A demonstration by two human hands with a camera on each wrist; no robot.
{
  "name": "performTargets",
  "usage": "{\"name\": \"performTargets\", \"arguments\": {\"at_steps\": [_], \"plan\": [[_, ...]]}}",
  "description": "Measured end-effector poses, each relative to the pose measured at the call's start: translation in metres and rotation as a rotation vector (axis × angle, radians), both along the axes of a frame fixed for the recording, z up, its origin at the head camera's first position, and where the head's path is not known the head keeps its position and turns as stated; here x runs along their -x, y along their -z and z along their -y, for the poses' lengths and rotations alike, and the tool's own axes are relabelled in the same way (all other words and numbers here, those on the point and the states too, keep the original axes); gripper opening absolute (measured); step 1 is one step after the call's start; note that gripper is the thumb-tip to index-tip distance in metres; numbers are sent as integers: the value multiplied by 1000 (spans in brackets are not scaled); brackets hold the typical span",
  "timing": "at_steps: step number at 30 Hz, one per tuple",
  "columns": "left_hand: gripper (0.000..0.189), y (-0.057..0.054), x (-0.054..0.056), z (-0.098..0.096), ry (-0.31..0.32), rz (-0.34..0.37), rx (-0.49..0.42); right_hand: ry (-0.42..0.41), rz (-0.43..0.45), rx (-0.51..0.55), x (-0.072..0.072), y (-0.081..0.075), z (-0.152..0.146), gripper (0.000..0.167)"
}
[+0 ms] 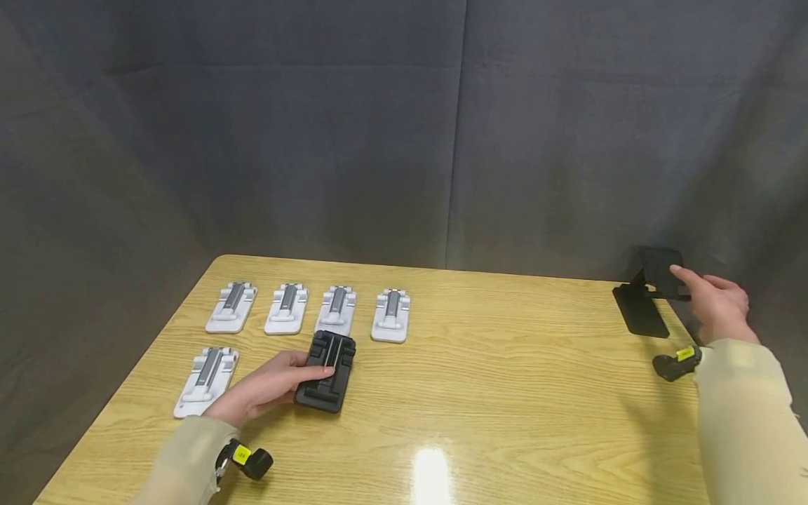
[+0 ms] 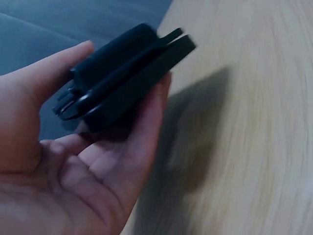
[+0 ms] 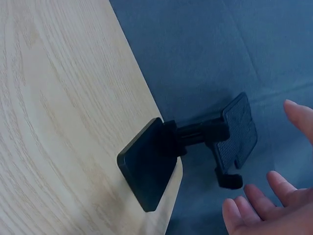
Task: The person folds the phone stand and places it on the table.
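My left hand (image 1: 271,388) grips a folded black phone stand (image 1: 341,372), thumb across its front and fingers behind it. In the left wrist view the stand (image 2: 129,78) shows edge-on, lifted above the table, with its shadow on the wood. At the far right corner an unfolded black phone stand (image 1: 640,312) stands with its base on the table and its holder plate raised. Beside that plate is my right hand (image 1: 721,306). The right wrist view shows this hand (image 3: 279,210) with fingers spread, apart from the stand (image 3: 146,166) and holding nothing.
Several folded white phone stands lie at the left of the wooden table (image 1: 505,393): a back row, including one (image 1: 391,315) at its right end, and one (image 1: 207,382) nearer me. The held stand overlaps one white stand (image 1: 337,308). A dark curtain (image 1: 353,140) hangs behind.
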State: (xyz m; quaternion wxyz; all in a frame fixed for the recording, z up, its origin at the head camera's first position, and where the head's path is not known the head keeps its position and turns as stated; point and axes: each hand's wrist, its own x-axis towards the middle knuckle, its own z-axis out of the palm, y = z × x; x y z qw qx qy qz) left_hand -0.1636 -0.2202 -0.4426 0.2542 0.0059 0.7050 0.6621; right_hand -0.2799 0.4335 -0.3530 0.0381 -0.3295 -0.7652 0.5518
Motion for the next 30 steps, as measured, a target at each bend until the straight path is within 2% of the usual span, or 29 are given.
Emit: {"name": "performTargets", "arguments": {"at_steps": [1,5,12,15,23,26,30], "plan": [[53,1,0,2,2,1,13,-18,10,-2,0,2,-2,106],[52,3,-2,10,-3,2,40,-77,48,9,1,7,-8,111],[52,7,-3,14,10,14,77,-57,84,-52,4,12,-5,113],[53,6,-4,15,10,11,117,-90,106,-52,3,13,-3,113],[53,-5,-7,14,-75,-77,442,-112,138,-85,5,18,-4,116],[52,-7,-9,14,-74,-78,530,-122,148,-86,6,19,-5,118],[53,-11,-12,14,-76,-74,593,-169,144,-90,10,19,-5,117]]}}
